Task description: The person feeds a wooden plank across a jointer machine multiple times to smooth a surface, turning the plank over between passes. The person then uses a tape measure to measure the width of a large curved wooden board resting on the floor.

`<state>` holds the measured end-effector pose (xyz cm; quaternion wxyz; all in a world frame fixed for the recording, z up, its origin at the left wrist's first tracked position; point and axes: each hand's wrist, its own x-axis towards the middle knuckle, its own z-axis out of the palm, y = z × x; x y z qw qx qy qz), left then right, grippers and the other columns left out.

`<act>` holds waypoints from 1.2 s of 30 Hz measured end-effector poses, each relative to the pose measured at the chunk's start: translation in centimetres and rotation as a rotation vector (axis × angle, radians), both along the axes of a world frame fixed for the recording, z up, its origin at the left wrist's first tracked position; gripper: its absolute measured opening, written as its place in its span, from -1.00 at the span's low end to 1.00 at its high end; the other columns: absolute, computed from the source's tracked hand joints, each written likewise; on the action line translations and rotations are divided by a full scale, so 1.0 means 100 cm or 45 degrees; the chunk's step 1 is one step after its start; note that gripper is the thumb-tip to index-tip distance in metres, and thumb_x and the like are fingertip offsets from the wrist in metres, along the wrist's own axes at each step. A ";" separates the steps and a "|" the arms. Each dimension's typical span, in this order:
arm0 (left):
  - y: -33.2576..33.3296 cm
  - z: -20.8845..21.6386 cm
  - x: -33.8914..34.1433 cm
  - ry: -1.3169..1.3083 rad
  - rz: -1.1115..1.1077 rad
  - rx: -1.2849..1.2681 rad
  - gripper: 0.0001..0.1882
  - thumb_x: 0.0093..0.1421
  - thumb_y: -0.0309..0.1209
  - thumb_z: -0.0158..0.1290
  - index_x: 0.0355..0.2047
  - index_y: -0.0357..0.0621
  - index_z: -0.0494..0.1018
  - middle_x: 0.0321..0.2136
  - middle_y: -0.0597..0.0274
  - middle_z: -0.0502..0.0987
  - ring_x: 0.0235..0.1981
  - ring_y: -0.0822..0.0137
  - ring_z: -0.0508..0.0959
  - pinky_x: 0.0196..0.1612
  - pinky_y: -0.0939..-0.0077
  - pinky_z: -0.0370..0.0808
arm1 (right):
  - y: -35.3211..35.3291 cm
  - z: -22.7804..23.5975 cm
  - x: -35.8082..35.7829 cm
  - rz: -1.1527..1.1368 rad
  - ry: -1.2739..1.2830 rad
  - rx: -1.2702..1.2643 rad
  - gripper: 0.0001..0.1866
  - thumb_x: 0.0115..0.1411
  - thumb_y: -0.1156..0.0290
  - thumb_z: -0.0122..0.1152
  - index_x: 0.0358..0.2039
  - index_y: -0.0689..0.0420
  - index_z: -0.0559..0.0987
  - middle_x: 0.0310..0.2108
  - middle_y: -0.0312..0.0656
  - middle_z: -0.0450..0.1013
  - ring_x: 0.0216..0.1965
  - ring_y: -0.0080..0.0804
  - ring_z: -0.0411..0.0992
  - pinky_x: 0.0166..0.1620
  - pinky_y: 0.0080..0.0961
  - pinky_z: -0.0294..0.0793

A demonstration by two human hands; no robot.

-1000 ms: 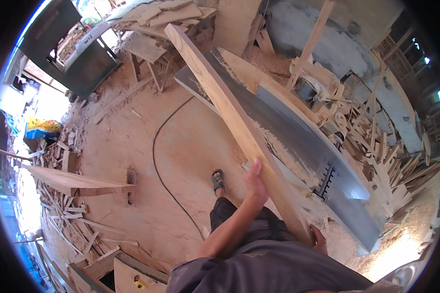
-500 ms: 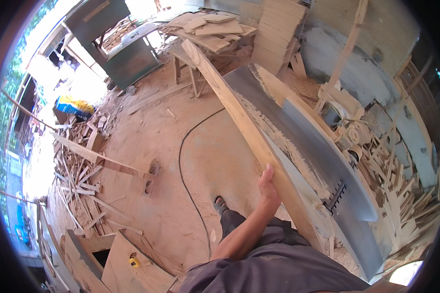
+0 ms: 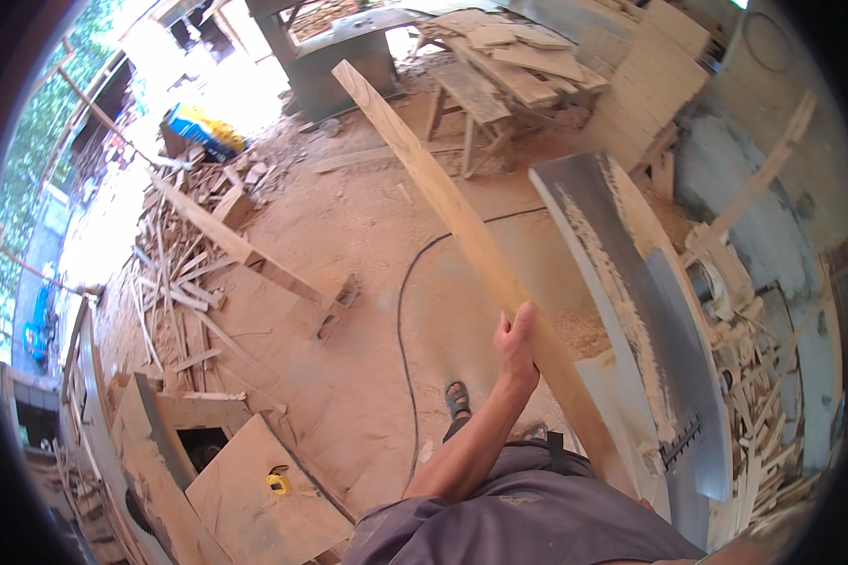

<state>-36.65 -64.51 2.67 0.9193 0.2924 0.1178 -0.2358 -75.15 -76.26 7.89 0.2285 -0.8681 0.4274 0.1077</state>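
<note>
My left hand (image 3: 518, 353) is closed round the edge of a long wooden board (image 3: 457, 212), with the thumb pointing up along it. The board slants from beside my waist up and away to the far left, its far end raised off the floor. To its right stands a woodworking machine with a long grey metal table (image 3: 664, 320), strewn with shavings and apart from the board's far half. A small skin-coloured patch (image 3: 646, 506) near the board's close end may be part of my right hand; its fingers are hidden.
A black cable (image 3: 401, 320) curves over the dusty floor. Wood offcuts (image 3: 184, 254) lie heaped at the left, with a beam (image 3: 245, 250) beside them. A yellow tape measure (image 3: 278, 482) rests on a panel (image 3: 254, 518) at lower left. Boards lie on a trestle (image 3: 471, 94) behind.
My view has turned left, so the machine and trestle sit further right. The board has swung left, away from the machine table, with my left hand still gripping it.
</note>
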 end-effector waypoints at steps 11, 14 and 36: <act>0.158 0.062 0.140 -0.041 0.445 0.071 -0.56 0.27 -0.29 0.20 0.07 -0.22 0.37 -0.19 0.24 0.53 -0.23 0.40 0.52 -0.17 0.48 0.49 | 0.059 0.006 0.205 0.455 -0.008 0.048 -0.36 -0.02 0.21 0.43 0.02 0.27 0.44 -0.17 0.17 0.50 -0.10 0.08 0.52 -0.05 -0.14 0.51; 0.196 0.085 0.163 -0.139 0.489 0.229 -0.48 0.22 -0.34 0.26 0.10 -0.24 0.32 -0.15 0.17 0.52 -0.20 0.38 0.53 -0.16 0.45 0.52 | 0.077 0.009 0.245 0.548 -0.015 0.056 -0.38 -0.01 0.21 0.42 0.00 0.27 0.45 -0.18 0.17 0.50 -0.11 0.08 0.53 -0.06 -0.14 0.51; 0.369 0.056 0.359 0.030 0.819 1.074 -0.16 -0.10 -0.60 0.25 0.20 -0.42 0.12 -0.15 0.00 0.45 -0.26 0.22 0.53 -0.18 0.35 0.55 | 0.141 0.013 0.428 0.643 0.105 0.172 -0.51 0.04 0.20 0.36 -0.10 0.25 0.47 -0.25 0.17 0.52 -0.17 0.07 0.55 -0.12 -0.12 0.51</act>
